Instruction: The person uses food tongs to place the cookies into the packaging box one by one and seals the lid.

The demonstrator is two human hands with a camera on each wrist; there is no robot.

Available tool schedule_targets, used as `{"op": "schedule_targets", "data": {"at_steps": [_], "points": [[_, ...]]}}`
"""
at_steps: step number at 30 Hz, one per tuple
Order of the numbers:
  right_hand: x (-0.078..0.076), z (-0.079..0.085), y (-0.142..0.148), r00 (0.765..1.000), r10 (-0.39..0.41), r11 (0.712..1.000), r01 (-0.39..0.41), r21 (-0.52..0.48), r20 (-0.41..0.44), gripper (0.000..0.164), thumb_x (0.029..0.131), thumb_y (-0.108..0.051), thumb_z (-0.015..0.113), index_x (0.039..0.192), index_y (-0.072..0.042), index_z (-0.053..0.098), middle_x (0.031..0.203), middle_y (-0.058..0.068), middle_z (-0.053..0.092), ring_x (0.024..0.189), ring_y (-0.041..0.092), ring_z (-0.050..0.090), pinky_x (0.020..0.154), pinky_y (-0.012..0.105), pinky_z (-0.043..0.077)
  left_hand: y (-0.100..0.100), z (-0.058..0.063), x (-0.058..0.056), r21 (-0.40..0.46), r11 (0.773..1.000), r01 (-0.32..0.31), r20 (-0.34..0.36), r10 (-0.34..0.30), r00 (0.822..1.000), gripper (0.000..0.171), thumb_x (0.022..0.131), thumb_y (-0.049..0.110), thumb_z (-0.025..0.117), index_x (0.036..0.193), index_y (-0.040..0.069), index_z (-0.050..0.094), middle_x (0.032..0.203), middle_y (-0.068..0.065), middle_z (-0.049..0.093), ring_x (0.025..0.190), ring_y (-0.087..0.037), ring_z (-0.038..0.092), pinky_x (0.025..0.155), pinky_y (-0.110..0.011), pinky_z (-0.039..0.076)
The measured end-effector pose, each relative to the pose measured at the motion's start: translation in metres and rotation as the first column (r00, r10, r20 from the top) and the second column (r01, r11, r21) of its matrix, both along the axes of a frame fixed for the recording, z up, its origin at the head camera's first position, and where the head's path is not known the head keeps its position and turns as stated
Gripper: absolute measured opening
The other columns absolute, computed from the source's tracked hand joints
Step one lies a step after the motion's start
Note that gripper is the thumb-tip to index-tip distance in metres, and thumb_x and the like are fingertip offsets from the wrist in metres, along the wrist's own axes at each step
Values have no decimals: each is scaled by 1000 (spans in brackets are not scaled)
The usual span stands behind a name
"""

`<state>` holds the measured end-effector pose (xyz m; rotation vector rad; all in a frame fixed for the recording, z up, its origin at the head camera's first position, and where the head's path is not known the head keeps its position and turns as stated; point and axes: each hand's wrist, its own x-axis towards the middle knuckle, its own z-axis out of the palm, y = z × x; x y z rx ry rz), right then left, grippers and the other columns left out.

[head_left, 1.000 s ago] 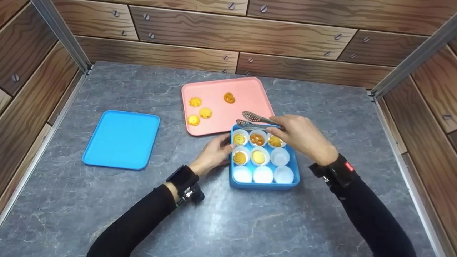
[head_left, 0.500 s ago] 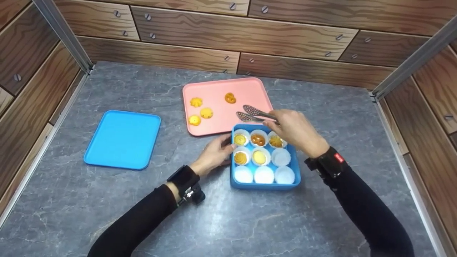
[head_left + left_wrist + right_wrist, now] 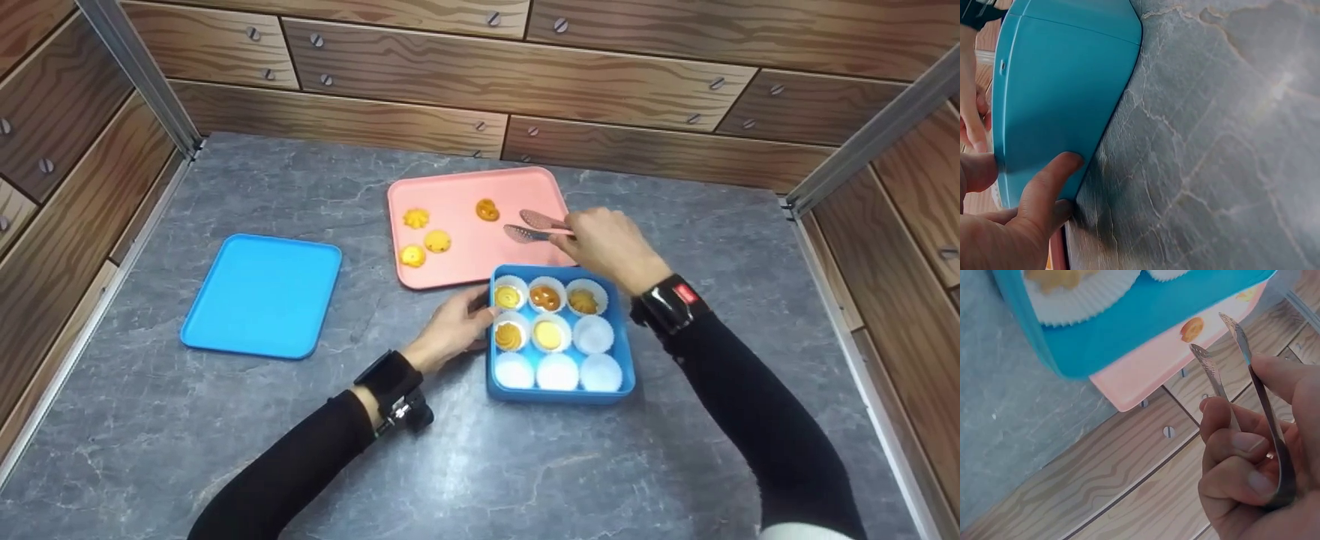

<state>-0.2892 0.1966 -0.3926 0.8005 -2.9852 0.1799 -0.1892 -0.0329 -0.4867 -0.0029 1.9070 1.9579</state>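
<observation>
My right hand (image 3: 611, 244) grips metal tongs (image 3: 529, 234) with perforated tips. The tips stand apart above the pink tray (image 3: 517, 259), with nothing between them. A pretzel-shaped cookie (image 3: 487, 210) lies just left of the tips. In the left wrist view, my left hand (image 3: 1027, 225) holds the side of the blue box (image 3: 1055, 84), thumb at the rim and fingers bent against the outer wall. Inside the box (image 3: 622, 345), white paper cups stand in rows. Several hold cookies, among them a pretzel-shaped one (image 3: 545, 298); the front cups (image 3: 557, 373) show no cookie.
On the pink tray's left part lie a star-shaped cookie (image 3: 416, 218), a round cookie (image 3: 437, 241) and a flower-shaped cookie (image 3: 412, 256). A flat blue lid-like tray (image 3: 262, 296) lies at the left. Wood-patterned walls (image 3: 405, 112) bound the grey marbled table (image 3: 360, 465).
My right hand has moved away from me, carrying the empty tongs from over the box's back edge to over the pink tray. The left hand stays at the box.
</observation>
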Motion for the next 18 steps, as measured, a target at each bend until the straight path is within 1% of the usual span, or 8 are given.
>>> {"op": "schedule_targets", "data": {"at_steps": [2,4,10,12,16,18], "points": [[-5,2,-5,1000,2,1000,-2,7,-19,33,103,-30,66,86,-2,69,71,10,62,61,27,59,56,44,55,0,0,-1,4,1000,-1,3,1,1000,57,107,12,55,159,0,35,161,-21,40,135,-35,54,96,-40,62],[-10,3,-11,1000,-1,1000,1,4,-23,34,103,-30,66,86,-1,69,70,10,62,61,27,60,56,44,55,0,0,-1,-2,1000,-3,5,3,1000,57,107,12,55,159,1,35,161,-20,40,135,-34,55,95,-39,62],[-19,0,-32,999,-48,999,48,22,0,38,104,-34,64,101,3,70,80,17,67,69,32,65,62,45,59,1,0,-2,-29,1000,-11,-8,11,1000,57,106,12,57,158,0,36,160,-21,42,134,-33,55,96,-36,61],[-22,-1,-38,998,-61,998,61,32,1,38,105,-33,64,103,5,69,82,19,68,70,33,67,63,46,61,1,-1,-2,-31,999,-12,-9,12,1000,57,106,12,57,158,0,36,159,-21,42,134,-33,56,96,-36,61],[-29,-5,-48,997,-70,996,71,55,-6,38,106,-30,62,102,7,70,84,22,70,73,37,70,67,50,62,1,-2,-1,-32,999,-18,-6,17,1000,57,106,12,57,158,0,37,159,-21,42,134,-33,56,96,-36,61],[-32,-6,-52,997,-76,995,76,61,-11,37,106,-28,60,99,7,71,85,22,71,75,39,70,68,52,62,1,-2,-1,-38,999,-21,-11,20,1000,57,106,13,58,157,0,37,158,-22,43,134,-34,56,96,-36,61]]}}
